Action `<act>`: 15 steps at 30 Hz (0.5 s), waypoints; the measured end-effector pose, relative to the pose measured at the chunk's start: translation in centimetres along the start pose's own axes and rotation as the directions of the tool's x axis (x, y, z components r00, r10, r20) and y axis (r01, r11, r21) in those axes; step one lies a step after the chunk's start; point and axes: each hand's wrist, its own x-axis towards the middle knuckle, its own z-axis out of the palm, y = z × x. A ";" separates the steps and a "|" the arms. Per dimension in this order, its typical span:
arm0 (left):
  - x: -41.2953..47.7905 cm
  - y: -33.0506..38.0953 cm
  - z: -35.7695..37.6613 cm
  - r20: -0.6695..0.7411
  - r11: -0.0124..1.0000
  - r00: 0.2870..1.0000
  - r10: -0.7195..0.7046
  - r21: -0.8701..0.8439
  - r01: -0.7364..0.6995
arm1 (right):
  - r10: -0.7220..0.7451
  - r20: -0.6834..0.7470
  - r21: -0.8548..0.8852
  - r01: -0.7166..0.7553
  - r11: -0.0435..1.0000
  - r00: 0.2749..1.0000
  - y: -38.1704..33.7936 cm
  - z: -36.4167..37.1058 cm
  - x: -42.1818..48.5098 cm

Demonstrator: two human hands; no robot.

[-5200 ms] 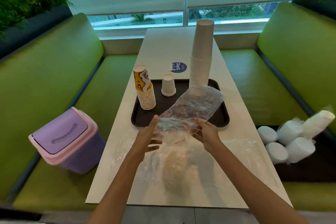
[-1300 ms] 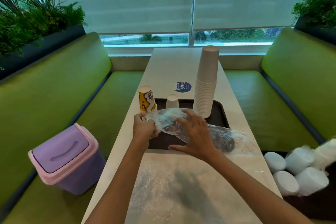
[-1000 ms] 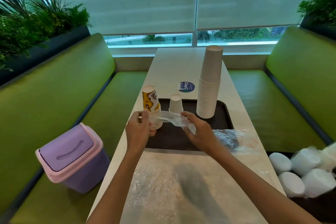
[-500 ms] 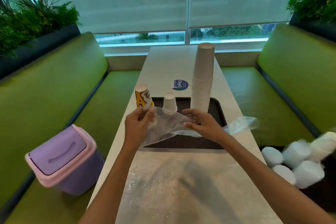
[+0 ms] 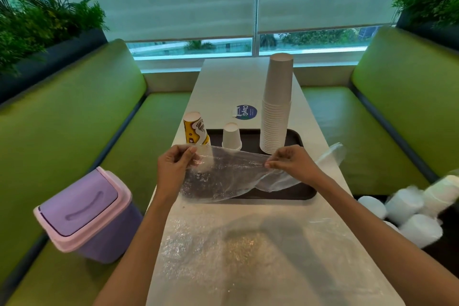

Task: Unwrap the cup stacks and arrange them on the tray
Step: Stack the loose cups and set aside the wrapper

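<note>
Dark tray (image 5: 296, 137) sat mid-table. On it, all upside down: tall plain cup stack (image 5: 277, 107) at 1 o'clock, small white cup (image 5: 231, 136) at 12, yellow printed stack (image 5: 195, 131) at 10, leaning slightly. Empty clear wrapper (image 5: 223, 176) was stretched above the tray's 6 o'clock half. Wrapped white stacks (image 5: 419, 228), blurred, maybe four, lay at 4 o'clock.

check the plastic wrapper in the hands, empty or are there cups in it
Empty. The wrapper hangs flat and limp, pinched between the left hand and right hand, with the dark tray showing through.
</note>
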 end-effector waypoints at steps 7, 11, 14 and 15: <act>0.0 -0.2 -0.7 -0.063 0.999 0.997 -0.040 0.011 0.041 | -0.005 0.050 -0.015 0.005 1.000 0.999 0.5 -0.5 0.2; 0.3 -0.6 -1.7 -0.081 0.998 0.995 -0.054 0.035 0.057 | 0.036 0.091 -0.119 -0.025 0.993 0.995 0.7 -1.2 -0.1; 0.5 -0.9 -2.2 -0.074 0.996 0.995 -0.064 0.059 0.069 | 0.048 0.053 -0.145 -0.040 0.989 0.997 0.2 -1.3 -0.2; 0.5 -0.9 -2.3 -0.069 0.995 0.995 -0.067 0.065 0.072 | 0.050 0.036 -0.137 -0.044 0.990 0.998 0.0 -1.4 -0.2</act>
